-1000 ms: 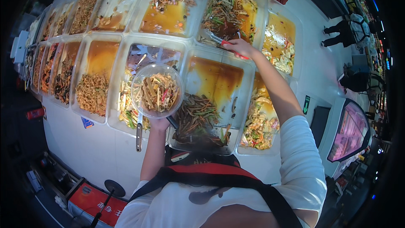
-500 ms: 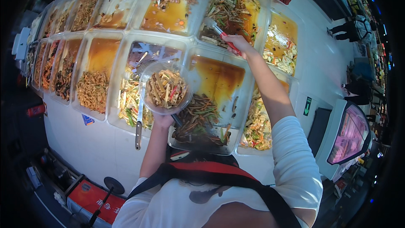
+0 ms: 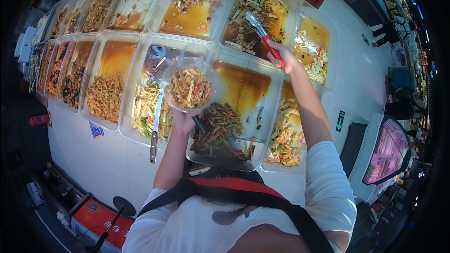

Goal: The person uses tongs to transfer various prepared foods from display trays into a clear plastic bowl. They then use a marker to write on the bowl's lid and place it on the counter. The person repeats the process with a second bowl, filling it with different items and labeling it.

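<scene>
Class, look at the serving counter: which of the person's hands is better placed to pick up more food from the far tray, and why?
The right hand. It grips red-handled tongs whose tips reach over the far tray of mixed vegetables. The left hand is occupied holding up the clear bowl.

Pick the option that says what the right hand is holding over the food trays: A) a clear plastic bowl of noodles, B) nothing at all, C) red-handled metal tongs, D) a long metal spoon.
C: the right hand grips the red-handled metal tongs, reaching out over a far tray of mixed vegetables, while the left hand holds up the clear plastic bowl of noodles.
</scene>
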